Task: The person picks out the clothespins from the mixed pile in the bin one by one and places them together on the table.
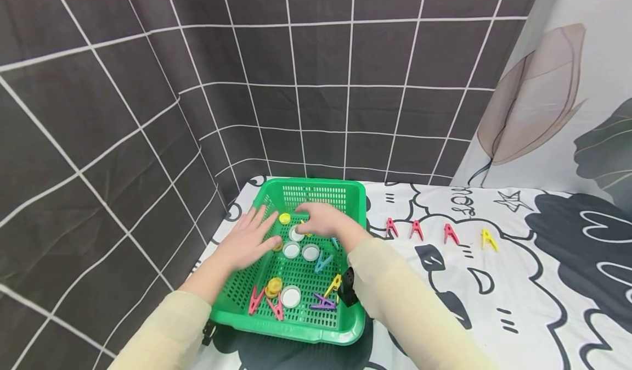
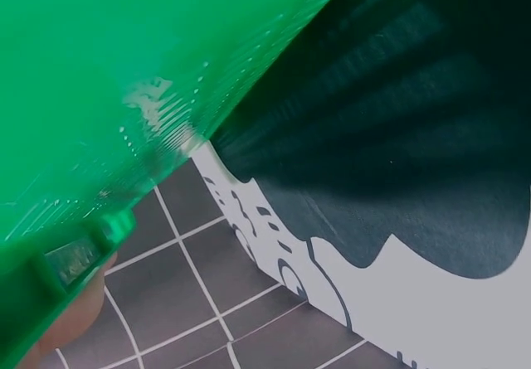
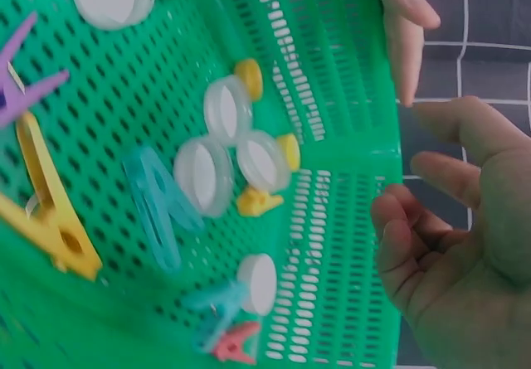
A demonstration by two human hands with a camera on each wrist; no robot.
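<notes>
A green perforated basket holds small round items and clothespins. My left hand is over its left side with fingers stretched out, holding nothing. Above the far part hovers my right hand; the right wrist view shows its fingers loosely bent with nothing between them. Beneath the hands lie clear-rimmed white round caps and a yellow cap. A blue clothespin is near the middle. Toward the front lie red clothespins, a purple clothespin, a yellow clothespin and yellow caps.
Right of the basket, three red clothespins and one yellow clothespin form a row on the patterned white cloth. Dark grid-patterned fabric hangs behind and at the left.
</notes>
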